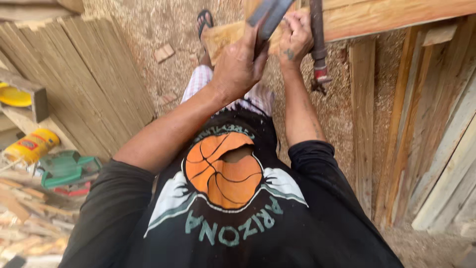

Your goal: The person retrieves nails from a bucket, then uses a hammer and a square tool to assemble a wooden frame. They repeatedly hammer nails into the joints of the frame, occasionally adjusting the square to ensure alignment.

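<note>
Left hand was closed around the grey flat-bladed metal tool, fingers wrapped tight on its lower part; right hand was curled shut over the pale rough-sawn wooden block, pinning it against the lower edge of the long reddish wooden plank. Judged: the cut would go best with the block held hard to that edge and right fingers kept clear of the blade. The block sat under and between both sets of fingers, touching them, beside the red-tipped clamp bar
</note>
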